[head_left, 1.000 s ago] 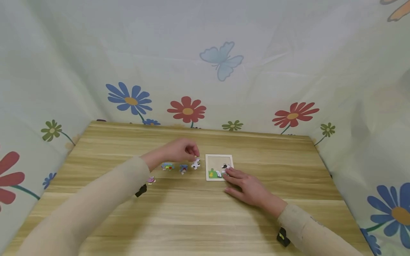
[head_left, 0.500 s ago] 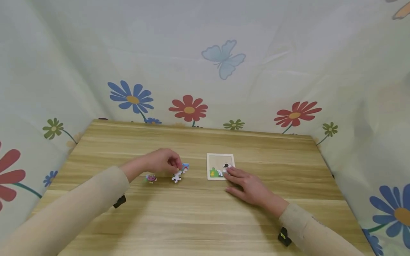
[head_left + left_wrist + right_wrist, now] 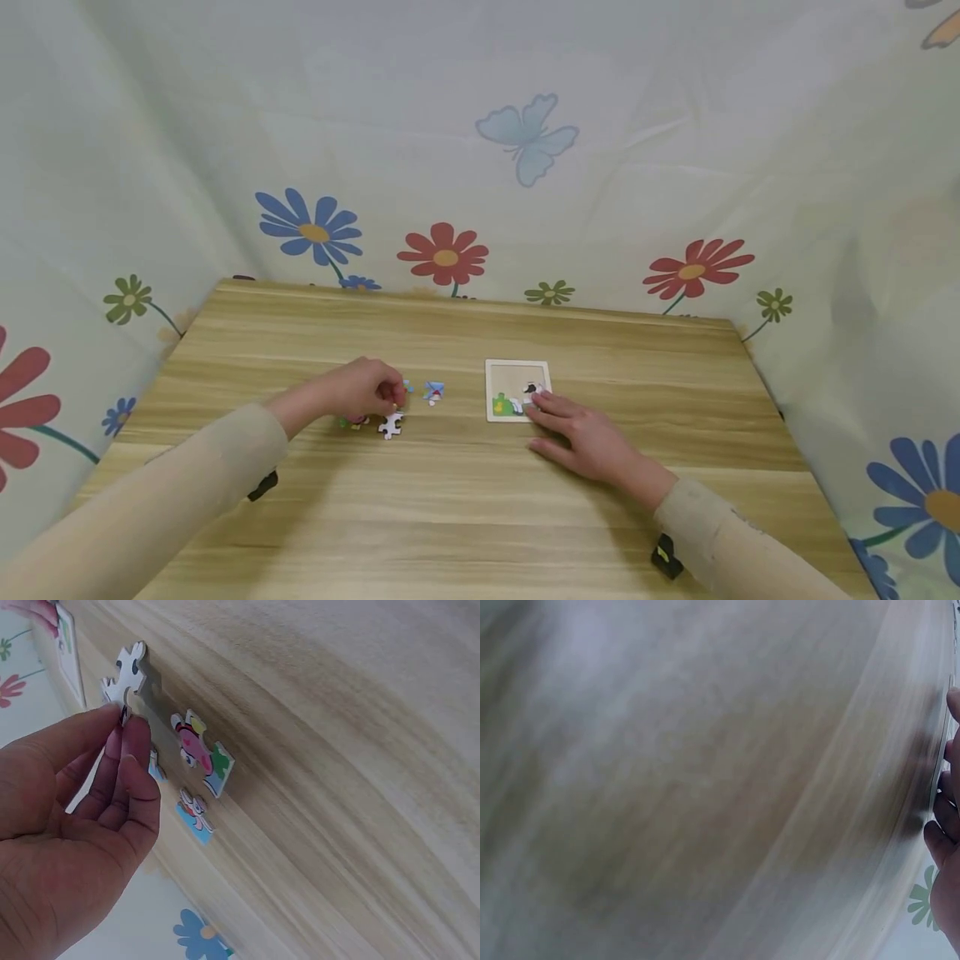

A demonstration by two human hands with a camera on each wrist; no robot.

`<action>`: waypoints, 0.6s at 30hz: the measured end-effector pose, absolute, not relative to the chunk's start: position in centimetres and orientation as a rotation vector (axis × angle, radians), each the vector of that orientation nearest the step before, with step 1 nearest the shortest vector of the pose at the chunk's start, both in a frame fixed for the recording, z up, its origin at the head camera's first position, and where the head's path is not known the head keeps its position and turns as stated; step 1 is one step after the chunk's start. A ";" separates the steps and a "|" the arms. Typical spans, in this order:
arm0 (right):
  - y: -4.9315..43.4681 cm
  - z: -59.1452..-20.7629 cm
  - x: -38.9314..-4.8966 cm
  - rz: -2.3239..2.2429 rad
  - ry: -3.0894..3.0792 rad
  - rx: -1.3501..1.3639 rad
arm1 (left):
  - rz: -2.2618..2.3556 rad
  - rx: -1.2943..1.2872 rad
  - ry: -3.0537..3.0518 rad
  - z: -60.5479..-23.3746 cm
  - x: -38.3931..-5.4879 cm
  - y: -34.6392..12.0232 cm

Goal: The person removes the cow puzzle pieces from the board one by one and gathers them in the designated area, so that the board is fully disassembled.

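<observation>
Between thumb and fingertips, my left hand (image 3: pixel 365 388) pinches a white jigsaw piece with dark spots (image 3: pixel 129 675), held just over the table. Below it in the left wrist view lie a pink and green puzzle piece (image 3: pixel 199 750) and a blue-edged piece (image 3: pixel 195 815). My right hand (image 3: pixel 588 437) rests with fingers extended on the lower right of a square puzzle frame (image 3: pixel 517 363). Inside the frame, a green piece (image 3: pixel 502 405) and a black-and-white part (image 3: pixel 532 387) show along the bottom and right; the fingers cover the corner.
A blue puzzle piece (image 3: pixel 434 392) lies on the wooden table (image 3: pixel 450 508) between the left hand and the frame. Flower-printed cloth (image 3: pixel 420 133) hangs behind the table and at both sides.
My left hand has moved left and slightly nearer, carrying the white jigsaw piece away from the frame and past the blue piece. The right hand has stayed on the frame.
</observation>
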State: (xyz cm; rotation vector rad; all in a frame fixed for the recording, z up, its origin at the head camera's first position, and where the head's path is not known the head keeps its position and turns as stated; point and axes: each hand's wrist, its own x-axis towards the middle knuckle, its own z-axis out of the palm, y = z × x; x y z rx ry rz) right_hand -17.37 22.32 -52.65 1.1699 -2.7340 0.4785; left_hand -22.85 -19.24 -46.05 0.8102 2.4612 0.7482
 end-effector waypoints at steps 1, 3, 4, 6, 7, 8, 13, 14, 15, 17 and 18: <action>22.3 -52.7 -17.4 0.479 -2.731 1.168 | 0.741 0.802 2.474 -46.1 -22.8 -19.4; 22.3 -52.7 -17.4 0.488 -2.726 1.165 | 0.734 0.781 2.494 -46.3 -22.7 -19.6; 22.3 -52.8 -17.4 0.491 -2.726 1.162 | 0.735 0.771 2.502 -46.4 -22.6 -19.7; 22.3 -52.8 -17.3 0.500 -2.734 1.153 | 0.736 0.768 2.517 -46.5 -22.5 -19.8; 22.3 -52.8 -17.3 0.500 -2.739 1.151 | 0.737 0.772 2.522 -46.6 -22.5 -19.8; 22.3 -52.8 -17.3 0.502 -2.745 1.149 | 0.742 0.771 2.527 -46.8 -22.4 -19.9; 22.2 -52.7 -17.3 0.501 -2.757 1.153 | 0.757 0.808 2.553 -47.4 -22.2 -20.0; 22.2 -52.7 -17.3 0.501 -2.756 1.154 | 0.762 0.820 2.558 -47.5 -22.2 -20.0; 22.2 -52.6 -17.3 0.503 -2.753 1.157 | 0.761 0.838 2.566 -47.6 -22.2 -20.1; 22.2 -52.6 -17.4 0.499 -2.750 1.157 | 0.758 0.867 2.584 -47.8 -22.2 -20.1; 22.2 -52.7 -17.4 0.496 -2.750 1.156 | 0.756 0.880 2.592 -47.9 -22.3 -20.1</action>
